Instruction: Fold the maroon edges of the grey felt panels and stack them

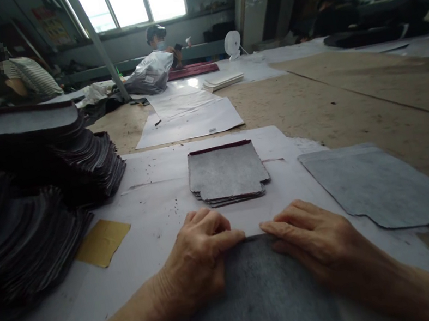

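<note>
A grey, felt-like fabric piece (263, 296) lies on white paper right in front of me, its near end cut off by the bottom of the view. My left hand (203, 251) is closed at its far left edge, thumb and curled fingers on the rim. Opposite it, my right hand (315, 237) has its fingers pressed together on the far right corner of the same edge. Just beyond the hands sits a small stack of grey notched pieces (225, 172) with a dark red strip along the back.
Tall stacks of dark fabric pieces (90, 160) stand at the left, beside a yellow-brown square (104, 242). Another grey piece (381, 186) lies at the right. White sheets (191, 123) and a small white fan (232, 44) are farther back. Several people work around the tables.
</note>
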`<state>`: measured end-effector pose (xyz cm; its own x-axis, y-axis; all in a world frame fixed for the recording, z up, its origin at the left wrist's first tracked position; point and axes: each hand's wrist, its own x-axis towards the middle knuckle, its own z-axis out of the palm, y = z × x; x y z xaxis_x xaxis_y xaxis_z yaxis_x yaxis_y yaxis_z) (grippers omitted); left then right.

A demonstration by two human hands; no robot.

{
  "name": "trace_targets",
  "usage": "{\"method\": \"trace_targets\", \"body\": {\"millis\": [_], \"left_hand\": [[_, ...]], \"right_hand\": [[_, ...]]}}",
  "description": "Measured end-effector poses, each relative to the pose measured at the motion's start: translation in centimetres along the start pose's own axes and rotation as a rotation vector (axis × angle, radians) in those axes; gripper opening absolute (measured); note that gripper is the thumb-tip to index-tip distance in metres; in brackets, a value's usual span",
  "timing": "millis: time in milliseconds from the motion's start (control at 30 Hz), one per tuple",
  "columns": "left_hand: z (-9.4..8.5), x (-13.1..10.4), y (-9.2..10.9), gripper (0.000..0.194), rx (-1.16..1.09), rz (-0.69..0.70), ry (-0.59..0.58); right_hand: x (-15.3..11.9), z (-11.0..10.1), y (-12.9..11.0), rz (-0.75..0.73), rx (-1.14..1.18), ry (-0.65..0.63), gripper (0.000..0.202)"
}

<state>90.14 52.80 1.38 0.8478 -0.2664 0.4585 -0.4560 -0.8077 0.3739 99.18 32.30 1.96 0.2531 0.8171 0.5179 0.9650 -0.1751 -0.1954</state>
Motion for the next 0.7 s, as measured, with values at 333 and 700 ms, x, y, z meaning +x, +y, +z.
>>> {"method": "trace_targets", "body": {"millis": [333, 700], "left_hand": [[0.0, -0.2, -0.6, 0.033, 0.093, 0.177, -0.118], [-0.3, -0.1, -0.6, 0.028, 0.172, 0.208, -0.194]], "right_hand": [[-0.3, -0.8, -0.8, -0.192, -0.260, 0.036, 0.023], [-0.6, -1.4, 0.0, -0.237, -0.198, -0.029, 0.024]]}}
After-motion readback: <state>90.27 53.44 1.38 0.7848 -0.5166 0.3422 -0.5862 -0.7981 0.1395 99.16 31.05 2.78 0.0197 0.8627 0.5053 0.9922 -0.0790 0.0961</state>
